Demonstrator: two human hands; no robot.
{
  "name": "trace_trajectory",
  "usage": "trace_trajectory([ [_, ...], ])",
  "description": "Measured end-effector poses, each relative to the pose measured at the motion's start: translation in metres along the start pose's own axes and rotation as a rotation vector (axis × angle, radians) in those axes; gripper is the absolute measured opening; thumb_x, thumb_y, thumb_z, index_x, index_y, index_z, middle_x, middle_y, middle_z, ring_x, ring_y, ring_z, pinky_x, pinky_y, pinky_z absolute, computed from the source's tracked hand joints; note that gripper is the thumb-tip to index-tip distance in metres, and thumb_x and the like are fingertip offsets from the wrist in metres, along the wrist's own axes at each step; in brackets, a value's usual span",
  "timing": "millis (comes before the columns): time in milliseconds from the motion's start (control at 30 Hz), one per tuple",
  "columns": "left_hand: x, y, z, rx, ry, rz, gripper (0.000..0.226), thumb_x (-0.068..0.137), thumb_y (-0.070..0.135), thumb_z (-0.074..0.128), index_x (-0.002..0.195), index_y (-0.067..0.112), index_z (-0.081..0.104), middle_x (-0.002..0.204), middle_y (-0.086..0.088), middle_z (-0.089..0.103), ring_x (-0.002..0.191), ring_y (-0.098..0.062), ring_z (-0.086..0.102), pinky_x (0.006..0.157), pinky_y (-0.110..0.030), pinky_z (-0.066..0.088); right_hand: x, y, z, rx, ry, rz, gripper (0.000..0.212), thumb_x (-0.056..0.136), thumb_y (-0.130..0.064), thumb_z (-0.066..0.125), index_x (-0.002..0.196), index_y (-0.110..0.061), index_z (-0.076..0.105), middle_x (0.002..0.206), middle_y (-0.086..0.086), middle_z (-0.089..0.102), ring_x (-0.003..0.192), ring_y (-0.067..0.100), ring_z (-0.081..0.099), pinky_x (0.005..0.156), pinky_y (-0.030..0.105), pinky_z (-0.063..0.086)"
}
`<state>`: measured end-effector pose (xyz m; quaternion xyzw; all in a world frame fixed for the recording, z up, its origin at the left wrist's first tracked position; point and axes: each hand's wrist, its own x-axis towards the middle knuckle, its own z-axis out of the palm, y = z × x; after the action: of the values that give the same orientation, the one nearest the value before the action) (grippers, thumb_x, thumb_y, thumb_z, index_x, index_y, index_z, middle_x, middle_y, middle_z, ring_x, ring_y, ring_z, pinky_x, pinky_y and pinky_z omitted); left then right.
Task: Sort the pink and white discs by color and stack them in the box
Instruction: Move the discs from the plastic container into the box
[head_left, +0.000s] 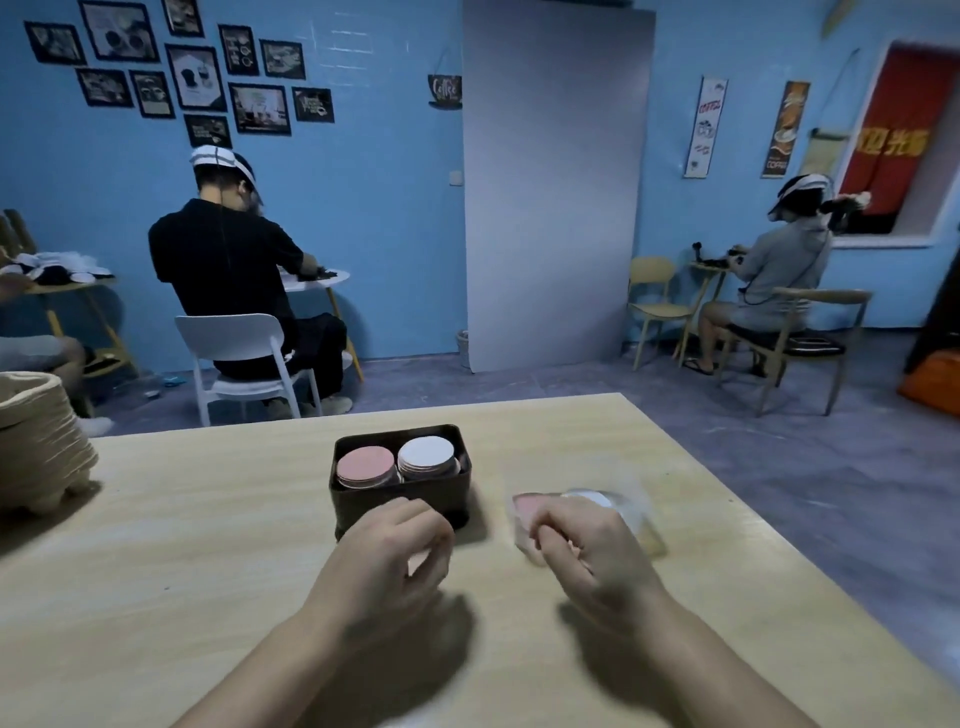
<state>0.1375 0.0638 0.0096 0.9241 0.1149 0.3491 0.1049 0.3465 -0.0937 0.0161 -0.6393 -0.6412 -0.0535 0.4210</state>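
A dark box (402, 501) stands on the wooden table (208, 545). Inside it, a stack of pink discs (365, 464) is on the left and a stack of white discs (427, 454) on the right. My left hand (395, 551) hovers just in front of the box with its fingers curled toward the thumb; whether it holds anything is hidden. To the right of the box, my right hand (587, 551) pinches a blurred clear plastic bag (631, 506). A pink disc (527, 505) and a white disc (589, 498) show in the bag.
A stack of beige moulded trays (39, 447) sits at the table's left edge. Beyond the table's far edge, two other people sit on chairs at small tables. A grey panel (550, 182) leans on the blue wall.
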Motion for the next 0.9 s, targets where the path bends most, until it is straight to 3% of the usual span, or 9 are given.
trace_trajectory([
  [67,-0.002,0.007,0.015,-0.023,-0.031,-0.011,0.005,0.092,0.025,0.062,0.087,0.026,0.062,0.086,0.017,0.058,0.080,-0.009,0.056,0.067,-0.034,0.050,0.001,0.008,-0.018,-0.055,0.046,0.021,0.017,0.089,-0.025,0.047,0.077,-0.023,0.059,0.073,-0.021,0.056,0.074,-0.003,0.053,0.066,0.022,0.041],
  [133,-0.006,0.009,0.028,-0.018,-0.089,-0.029,0.004,0.092,0.035,0.061,0.093,0.031,0.062,0.092,0.021,0.058,0.085,-0.004,0.056,0.070,-0.031,0.051,0.012,0.019,-0.035,-0.076,0.070,0.059,0.014,0.087,-0.025,0.052,0.078,-0.023,0.062,0.073,-0.015,0.060,0.073,0.006,0.057,0.065,0.024,0.043],
  [200,-0.009,0.009,0.037,0.017,-0.153,-0.025,0.010,0.095,0.043,0.058,0.100,0.034,0.060,0.096,0.023,0.056,0.089,-0.002,0.054,0.074,-0.030,0.051,0.030,0.035,-0.050,-0.081,0.029,0.127,0.010,0.087,-0.023,0.059,0.079,-0.026,0.064,0.076,-0.016,0.064,0.078,0.006,0.060,0.067,0.020,0.044],
  [333,-0.005,0.011,0.043,0.076,-0.190,0.003,0.020,0.099,0.051,0.050,0.111,0.036,0.058,0.113,0.024,0.054,0.097,-0.002,0.054,0.081,-0.030,0.049,0.066,0.067,-0.056,-0.209,-0.310,0.309,0.006,0.086,-0.032,0.068,0.089,-0.036,0.065,0.095,-0.021,0.067,0.092,-0.001,0.060,0.082,0.027,0.051],
  [433,0.003,0.013,0.047,0.085,-0.183,-0.005,0.039,0.100,0.055,0.049,0.132,0.034,0.056,0.142,0.020,0.049,0.117,-0.005,0.056,0.093,-0.028,0.049,0.083,0.075,-0.044,-0.259,-0.480,0.324,0.016,0.084,-0.034,0.074,0.099,-0.032,0.070,0.101,-0.018,0.068,0.093,0.002,0.061,0.082,0.026,0.052],
  [533,0.017,0.014,0.052,0.065,-0.225,0.024,0.060,0.099,0.060,0.043,0.152,0.032,0.041,0.159,0.018,0.035,0.134,-0.007,0.047,0.105,-0.028,0.043,0.090,0.080,-0.029,-0.308,-0.612,0.281,0.031,0.084,-0.037,0.079,0.111,-0.026,0.071,0.110,-0.012,0.069,0.098,0.006,0.061,0.082,0.022,0.049],
  [633,0.024,0.010,0.057,0.048,-0.267,0.059,0.069,0.094,0.049,0.055,0.157,0.031,0.034,0.164,0.022,0.023,0.141,-0.005,0.038,0.113,-0.026,0.034,0.091,0.086,-0.023,-0.245,-0.608,0.287,0.040,0.078,-0.038,0.085,0.113,-0.027,0.069,0.112,-0.010,0.070,0.100,0.005,0.063,0.086,0.022,0.052],
  [767,0.025,0.007,0.060,0.014,-0.254,0.074,0.068,0.091,0.042,0.062,0.154,0.032,0.038,0.161,0.027,0.023,0.140,-0.003,0.037,0.112,-0.025,0.034,0.099,0.086,-0.023,-0.306,-0.690,0.280,0.042,0.077,-0.039,0.085,0.114,-0.027,0.069,0.110,-0.008,0.071,0.100,0.008,0.067,0.085,0.029,0.056],
  [900,0.025,0.008,0.061,-0.028,-0.212,0.067,0.063,0.094,0.047,0.059,0.153,0.033,0.040,0.160,0.030,0.024,0.140,0.001,0.036,0.111,-0.025,0.037,0.107,0.075,-0.016,-0.457,-0.779,0.290,0.061,0.062,-0.056,0.087,0.115,-0.035,0.065,0.103,-0.012,0.071,0.092,0.012,0.066,0.080,0.033,0.058],
])
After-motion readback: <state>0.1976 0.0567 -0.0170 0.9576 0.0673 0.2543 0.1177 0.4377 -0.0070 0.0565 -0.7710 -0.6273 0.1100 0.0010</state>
